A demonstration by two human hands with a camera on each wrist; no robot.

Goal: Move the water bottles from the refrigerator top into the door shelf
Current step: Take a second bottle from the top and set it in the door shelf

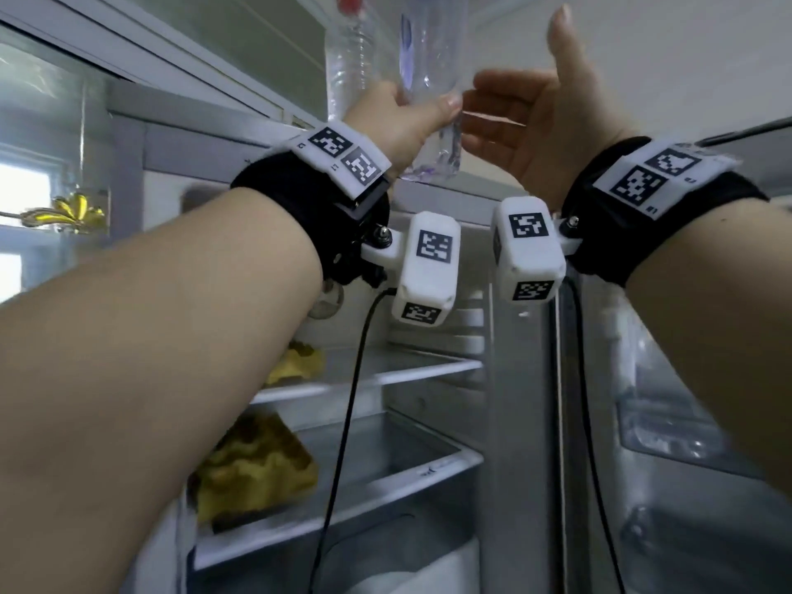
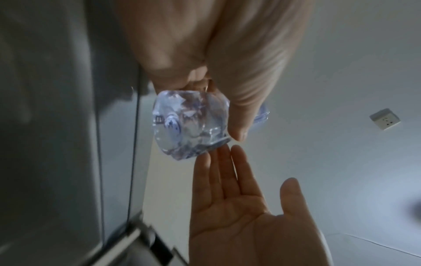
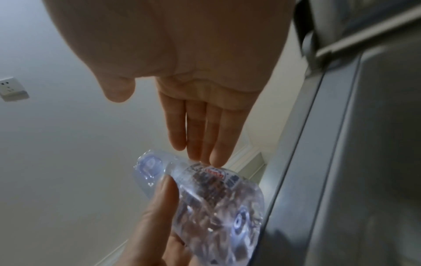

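My left hand (image 1: 411, 117) is raised to the refrigerator top and grips a clear water bottle (image 1: 433, 45) low on its body, thumb across the front. The left wrist view shows the bottle's (image 2: 191, 124) base below that hand (image 2: 227, 72). My right hand (image 1: 518, 105) is open just right of it, fingers straight, thumb up. In the right wrist view its fingertips (image 3: 212, 158) reach the bottle's (image 3: 216, 198) label. A second clear bottle with a red cap (image 1: 345, 57) stands behind on the left. The open door's shelves (image 1: 685, 426) are low on the right, blurred.
The refrigerator stands open below my arms, with glass shelves (image 1: 385, 370) holding yellow packaged food (image 1: 257, 465). A cupboard (image 1: 240, 45) hangs above the refrigerator top. A wall socket (image 2: 385, 118) sits on the pale wall. Camera cables hang from both wrists.
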